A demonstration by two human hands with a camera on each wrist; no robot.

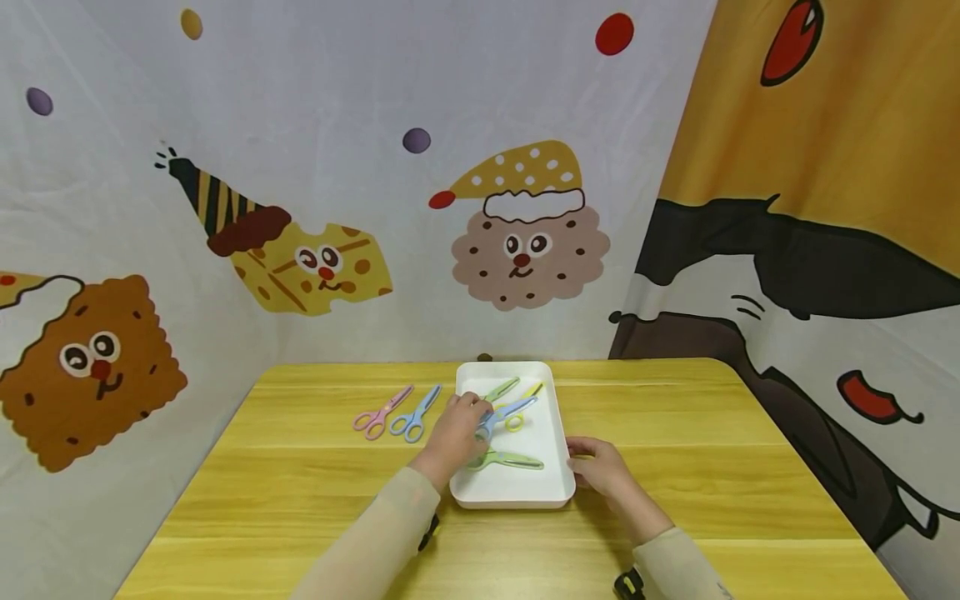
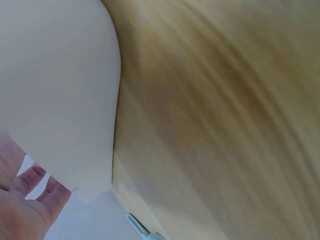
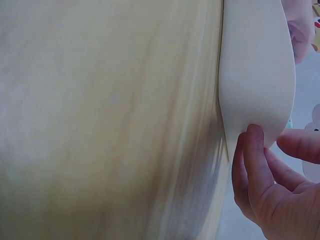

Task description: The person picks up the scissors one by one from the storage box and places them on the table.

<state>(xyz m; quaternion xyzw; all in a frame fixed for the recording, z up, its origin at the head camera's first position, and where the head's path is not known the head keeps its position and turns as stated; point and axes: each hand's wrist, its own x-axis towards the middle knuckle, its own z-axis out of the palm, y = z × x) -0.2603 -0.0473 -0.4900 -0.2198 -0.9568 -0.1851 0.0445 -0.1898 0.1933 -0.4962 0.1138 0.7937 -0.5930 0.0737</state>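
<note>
A white tray (image 1: 517,492) lies on the wooden table with several scissors in it. My left hand (image 1: 455,435) reaches over the tray's left side and holds blue scissors (image 1: 510,409) by the handle end, blades pointing right. Behind and below these are green scissors (image 1: 501,389) and yellow scissors (image 1: 514,423), partly covered. Nearer me, a second pair of green scissors (image 1: 517,460) lies with its handles partly behind my hand. My right hand (image 1: 602,468) grips the tray's right wall, its fingers (image 3: 256,145) against the outside and the thumb at the rim.
Left of the tray, pink scissors (image 1: 383,413) and another pair of blue scissors (image 1: 416,414) lie side by side on the table (image 1: 300,467). A cartoon-printed cloth (image 1: 337,108) hangs behind the table's far edge.
</note>
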